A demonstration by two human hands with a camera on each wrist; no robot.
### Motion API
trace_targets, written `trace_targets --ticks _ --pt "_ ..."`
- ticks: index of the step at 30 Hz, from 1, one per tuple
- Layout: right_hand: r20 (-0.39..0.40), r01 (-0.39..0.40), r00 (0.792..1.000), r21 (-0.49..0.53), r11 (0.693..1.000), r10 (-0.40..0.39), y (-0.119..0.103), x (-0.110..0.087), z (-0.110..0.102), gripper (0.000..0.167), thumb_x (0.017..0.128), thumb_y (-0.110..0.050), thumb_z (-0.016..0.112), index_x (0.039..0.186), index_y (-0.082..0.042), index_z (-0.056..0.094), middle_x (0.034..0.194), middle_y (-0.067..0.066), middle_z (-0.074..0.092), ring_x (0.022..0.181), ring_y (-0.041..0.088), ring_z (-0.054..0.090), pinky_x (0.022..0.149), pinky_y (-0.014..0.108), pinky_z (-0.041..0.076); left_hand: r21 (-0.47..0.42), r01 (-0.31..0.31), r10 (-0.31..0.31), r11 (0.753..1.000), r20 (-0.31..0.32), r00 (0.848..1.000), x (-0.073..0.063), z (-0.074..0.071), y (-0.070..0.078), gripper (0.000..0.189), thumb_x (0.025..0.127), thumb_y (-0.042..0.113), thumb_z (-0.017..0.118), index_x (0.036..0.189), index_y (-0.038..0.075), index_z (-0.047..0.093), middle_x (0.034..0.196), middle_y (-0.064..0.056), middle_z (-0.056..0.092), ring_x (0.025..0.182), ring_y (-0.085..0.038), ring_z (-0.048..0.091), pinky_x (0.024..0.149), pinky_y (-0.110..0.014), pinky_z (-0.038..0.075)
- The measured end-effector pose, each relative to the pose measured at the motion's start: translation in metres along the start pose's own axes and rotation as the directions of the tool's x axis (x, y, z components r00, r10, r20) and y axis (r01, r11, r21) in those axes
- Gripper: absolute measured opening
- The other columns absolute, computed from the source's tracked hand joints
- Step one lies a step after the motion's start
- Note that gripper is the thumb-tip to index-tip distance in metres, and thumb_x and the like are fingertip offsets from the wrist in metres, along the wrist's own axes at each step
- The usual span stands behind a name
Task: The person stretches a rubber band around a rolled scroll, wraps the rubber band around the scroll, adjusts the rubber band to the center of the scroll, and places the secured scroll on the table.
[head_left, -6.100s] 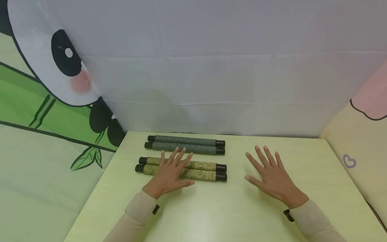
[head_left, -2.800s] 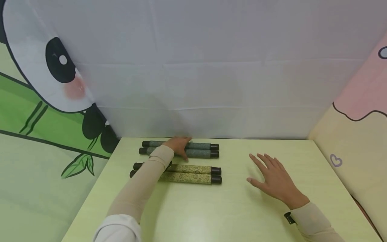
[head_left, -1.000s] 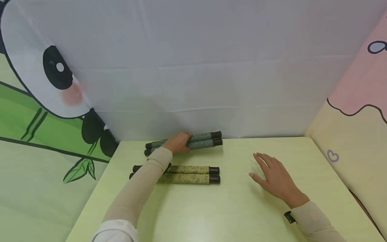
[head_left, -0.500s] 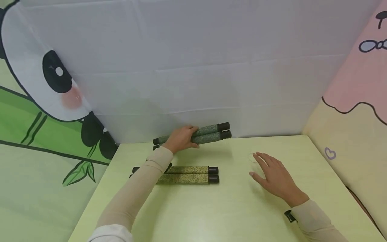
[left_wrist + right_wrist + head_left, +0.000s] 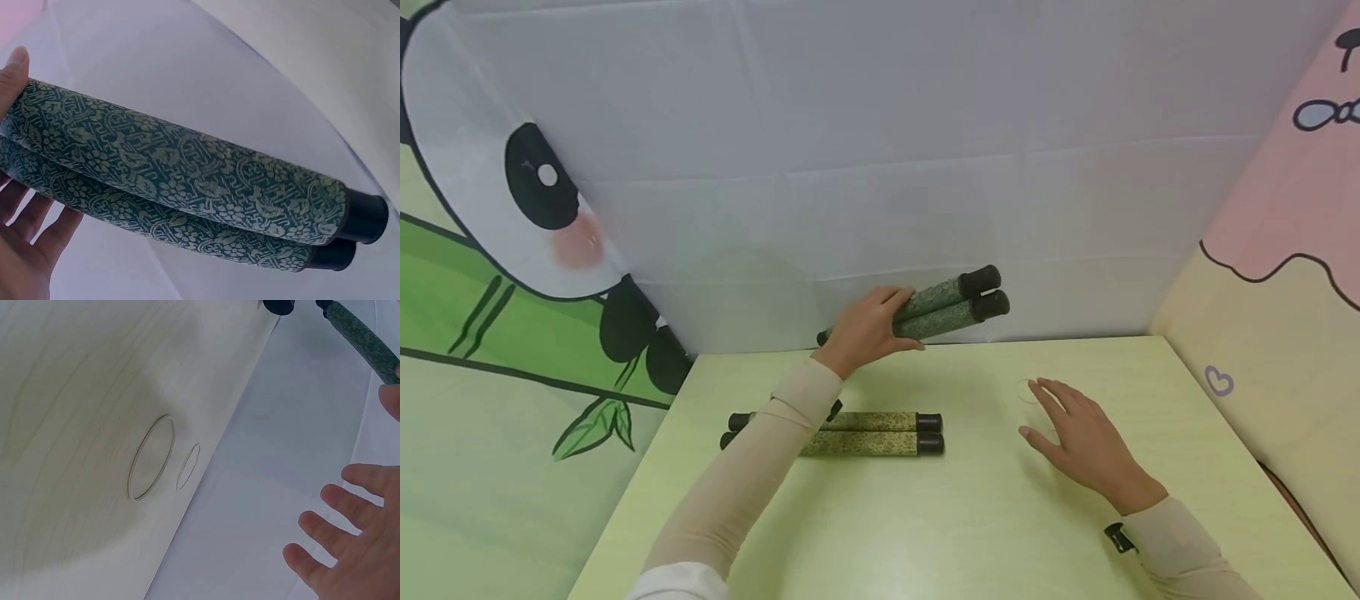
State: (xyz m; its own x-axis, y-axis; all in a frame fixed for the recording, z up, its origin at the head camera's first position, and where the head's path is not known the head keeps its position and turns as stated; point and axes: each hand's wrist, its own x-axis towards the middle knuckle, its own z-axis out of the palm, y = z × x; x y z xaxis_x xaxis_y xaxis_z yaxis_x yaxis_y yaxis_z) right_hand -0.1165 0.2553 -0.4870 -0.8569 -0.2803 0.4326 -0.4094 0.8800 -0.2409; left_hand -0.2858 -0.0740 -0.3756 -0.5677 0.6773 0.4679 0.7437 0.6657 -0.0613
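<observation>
In the head view my left hand grips a pair of green brocade scrolls with black end knobs, held side by side and tilted up to the right, above the table's back edge. In the left wrist view the thumb is on one side of the green scrolls and the fingers on the other. A pair of yellow patterned scrolls lies on the table, partly hidden by my left sleeve. My right hand is at the right with fingers spread and nothing held. A thin ring lies near its fingertips.
The pale wooden table ends at a white cloth backdrop. Cartoon-printed cloth hangs at the left, and another printed cloth at the right. A smaller thin ring lies close to the table edge.
My left hand went from over the yellow scrolls to the green pair, took hold, then raised it rightward with its right end higher. My right hand stays at the right, fingers slightly closer together.
</observation>
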Motion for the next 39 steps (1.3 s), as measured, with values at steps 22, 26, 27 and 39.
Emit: trace_targets --ticks 22,26,27,39 --pt "-0.014 -0.007 1.000 0.000 1.000 0.007 -0.001 0.005 -0.002 0.069 0.095 -0.037 0.070 0.149 -0.001 0.047 0.147 0.021 0.047 0.129 0.044 0.048 0.103 0.063 0.038 -0.306 0.107 -0.178 0.946 -0.214 0.960 0.032 -0.019 0.067 0.094 0.068 0.056 0.091 0.136 0.007 0.050 0.112 -0.006 0.056 0.086 -0.018 0.059 0.068 -0.038 0.056" --pt "-0.010 -0.017 1.000 -0.005 1.000 0.016 0.000 0.004 -0.002 0.069 0.096 -0.037 0.070 0.150 -0.001 0.047 0.147 0.022 0.048 0.130 0.045 0.048 0.103 0.064 0.037 -0.350 0.112 -0.213 0.930 -0.267 0.940 0.036 -0.016 0.077 0.092 0.067 0.056 0.091 0.133 0.009 0.047 0.109 -0.004 0.057 0.090 -0.017 0.061 0.071 -0.038 0.057" --pt "-0.009 -0.018 1.000 -0.008 1.000 0.018 0.001 0.003 -0.002 0.069 0.096 -0.037 0.070 0.150 -0.001 0.046 0.146 0.022 0.048 0.130 0.045 0.048 0.103 0.064 0.037 -0.355 0.116 -0.222 0.928 -0.277 0.935 0.037 -0.015 0.080 0.092 0.067 0.057 0.090 0.132 0.009 0.046 0.108 -0.004 0.057 0.090 -0.017 0.061 0.070 -0.038 0.058" --pt "0.021 -0.034 0.999 -0.002 0.999 0.034 0.001 0.005 0.000 0.069 0.098 -0.039 0.067 0.151 -0.001 0.045 0.146 0.022 0.049 0.131 0.045 0.047 0.103 0.065 0.038 -0.405 0.351 -0.427 0.844 -0.113 0.897 0.043 0.004 0.117 0.099 0.071 0.075 0.077 0.134 0.007 0.043 0.106 0.000 0.057 0.082 -0.014 0.059 0.061 -0.030 0.053"
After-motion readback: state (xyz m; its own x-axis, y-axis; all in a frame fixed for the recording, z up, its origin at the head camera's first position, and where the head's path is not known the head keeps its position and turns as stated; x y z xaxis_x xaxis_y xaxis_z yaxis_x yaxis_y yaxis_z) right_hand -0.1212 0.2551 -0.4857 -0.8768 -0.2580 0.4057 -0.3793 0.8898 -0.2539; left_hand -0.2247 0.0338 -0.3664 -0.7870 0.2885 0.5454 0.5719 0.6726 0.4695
